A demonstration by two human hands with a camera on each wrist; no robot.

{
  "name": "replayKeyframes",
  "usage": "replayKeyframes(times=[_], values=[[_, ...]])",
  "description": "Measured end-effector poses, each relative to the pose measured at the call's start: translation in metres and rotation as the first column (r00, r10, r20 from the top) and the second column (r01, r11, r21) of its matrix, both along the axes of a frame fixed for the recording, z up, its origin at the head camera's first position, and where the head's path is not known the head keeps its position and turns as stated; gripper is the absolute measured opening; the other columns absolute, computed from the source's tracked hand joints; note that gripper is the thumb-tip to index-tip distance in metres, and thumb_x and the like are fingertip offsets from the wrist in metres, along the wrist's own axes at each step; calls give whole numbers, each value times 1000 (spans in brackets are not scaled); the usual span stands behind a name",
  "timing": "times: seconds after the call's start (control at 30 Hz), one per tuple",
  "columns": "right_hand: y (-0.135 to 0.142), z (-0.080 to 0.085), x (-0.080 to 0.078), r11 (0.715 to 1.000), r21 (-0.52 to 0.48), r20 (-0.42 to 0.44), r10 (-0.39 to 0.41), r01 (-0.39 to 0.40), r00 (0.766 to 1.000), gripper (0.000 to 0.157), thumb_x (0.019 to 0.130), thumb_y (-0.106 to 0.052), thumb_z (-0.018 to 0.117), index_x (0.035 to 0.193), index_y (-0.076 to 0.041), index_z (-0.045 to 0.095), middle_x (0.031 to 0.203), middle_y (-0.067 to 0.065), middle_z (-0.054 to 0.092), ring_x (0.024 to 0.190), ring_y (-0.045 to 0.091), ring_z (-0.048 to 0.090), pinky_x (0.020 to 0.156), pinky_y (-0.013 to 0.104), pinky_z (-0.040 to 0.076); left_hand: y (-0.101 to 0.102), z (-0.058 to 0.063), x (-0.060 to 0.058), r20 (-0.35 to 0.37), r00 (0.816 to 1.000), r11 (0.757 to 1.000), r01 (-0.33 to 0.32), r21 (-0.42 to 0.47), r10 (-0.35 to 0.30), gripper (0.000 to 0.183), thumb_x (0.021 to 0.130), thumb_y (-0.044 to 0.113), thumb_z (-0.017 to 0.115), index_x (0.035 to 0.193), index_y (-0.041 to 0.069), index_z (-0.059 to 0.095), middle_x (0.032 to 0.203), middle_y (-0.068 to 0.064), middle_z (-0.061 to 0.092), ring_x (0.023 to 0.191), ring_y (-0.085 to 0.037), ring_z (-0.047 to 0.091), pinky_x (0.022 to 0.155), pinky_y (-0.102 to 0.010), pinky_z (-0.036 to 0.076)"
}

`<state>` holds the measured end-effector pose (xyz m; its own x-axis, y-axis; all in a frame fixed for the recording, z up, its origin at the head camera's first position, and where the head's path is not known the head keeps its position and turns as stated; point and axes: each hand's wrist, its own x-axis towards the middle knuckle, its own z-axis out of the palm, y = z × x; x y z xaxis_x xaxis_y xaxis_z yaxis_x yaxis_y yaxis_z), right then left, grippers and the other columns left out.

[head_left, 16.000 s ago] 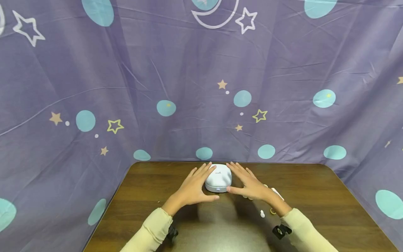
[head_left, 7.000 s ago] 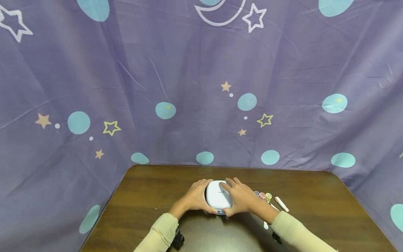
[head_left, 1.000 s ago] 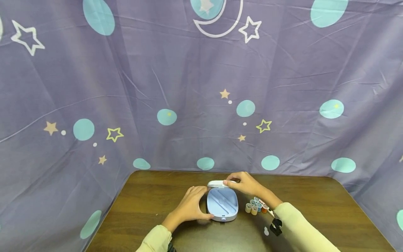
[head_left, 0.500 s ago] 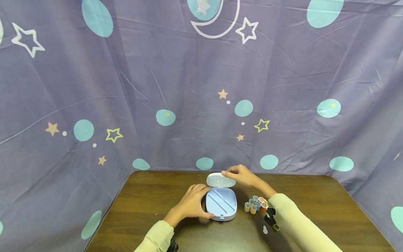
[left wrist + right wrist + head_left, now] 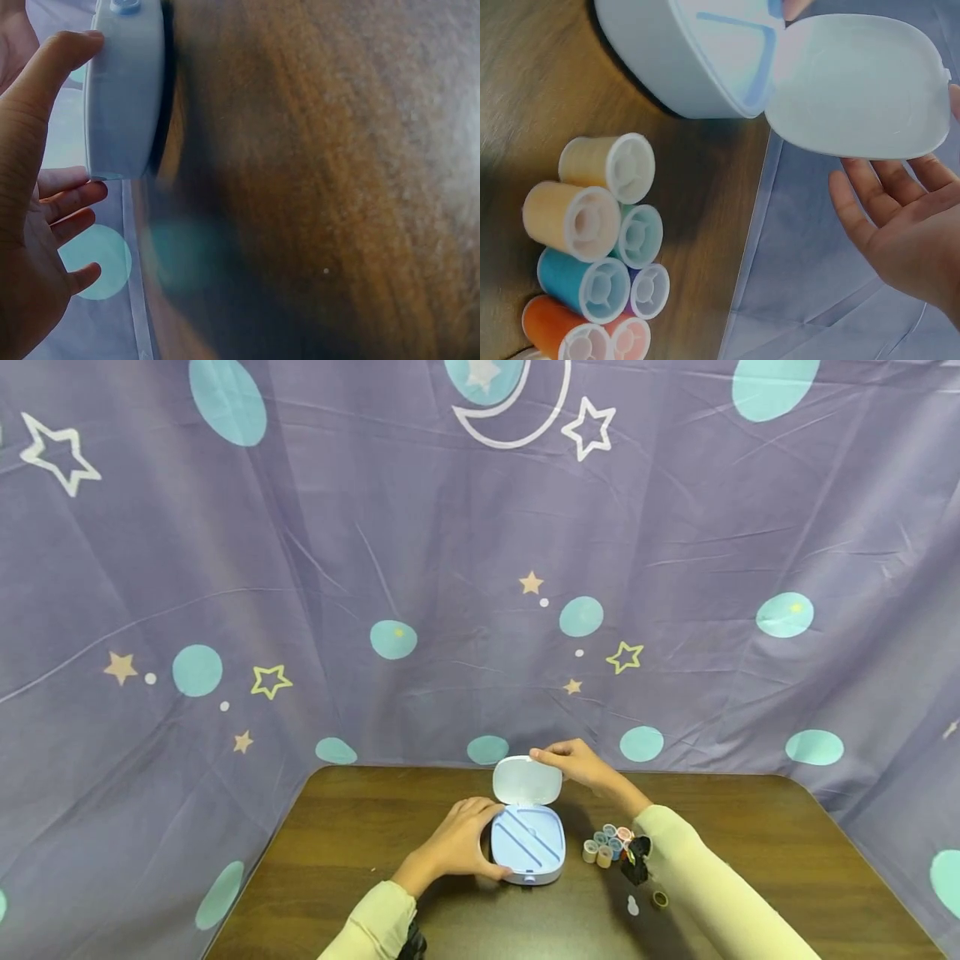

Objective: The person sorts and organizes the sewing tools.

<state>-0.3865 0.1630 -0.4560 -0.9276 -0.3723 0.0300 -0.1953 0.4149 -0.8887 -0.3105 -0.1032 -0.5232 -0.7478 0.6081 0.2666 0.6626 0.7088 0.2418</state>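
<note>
A small sewing box (image 5: 542, 878), white outside with a pale blue tray, sits on the table with its white lid (image 5: 527, 781) raised upright at the back. My left hand (image 5: 459, 845) holds the box's left side; in the left wrist view its thumb lies on the front wall of the box (image 5: 124, 105) and its fingers reach the back corner. My right hand (image 5: 583, 767) pinches the lid's upper right edge. From the right wrist, the lid (image 5: 859, 90) shows its inner face, with fingers of the right hand (image 5: 915, 232) behind its rim. The tray has long slots.
Several thread spools (image 5: 604, 857) stand right of the box, tan, blue, orange and pink among them (image 5: 574, 221). A small white flat piece (image 5: 633, 906) and a yellow-rimmed spool (image 5: 660, 900) lie nearer the front. A patterned curtain (image 5: 450, 610) hangs behind the table.
Earlier the box was closed, with both hands around it. Over the last second my right hand has swung the lid up and back to upright. The left hand stays on the box.
</note>
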Motion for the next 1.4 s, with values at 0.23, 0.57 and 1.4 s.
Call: replayKeyframes(times=[0.23, 0.57, 1.4], values=[[8, -2, -8, 992, -80, 126, -83, 93, 989, 46, 96, -40, 69, 115, 2, 74, 100, 10, 77, 86, 19, 73, 85, 43, 60, 2, 0, -1, 11, 1000, 1000, -3, -11, 3, 98, 66, 63, 85, 142, 9, 56, 132, -2, 62, 131, -22, 53, 115, -48, 38], [21, -5, -13, 987, -120, 236, -79, 110, 969, 52, 99, -38, 65, 128, 5, 65, 94, 7, 77, 83, 13, 73, 84, 40, 60, 2, 4, 1, 18, 1000, 1000, 3, -5, -3, 97, 66, 63, 85, 141, 7, 57, 130, -3, 63, 128, -21, 54, 114, -48, 39], [27, -18, -15, 983, -145, 289, -66, 112, 955, 55, 102, -35, 61, 133, 10, 59, 92, 7, 78, 88, 25, 76, 77, 37, 60, 1, 2, 0, 75, 997, 1000, -8, 24, 6, 96, 66, 61, 86, 140, 6, 57, 128, -3, 63, 125, -23, 56, 110, -49, 42]])
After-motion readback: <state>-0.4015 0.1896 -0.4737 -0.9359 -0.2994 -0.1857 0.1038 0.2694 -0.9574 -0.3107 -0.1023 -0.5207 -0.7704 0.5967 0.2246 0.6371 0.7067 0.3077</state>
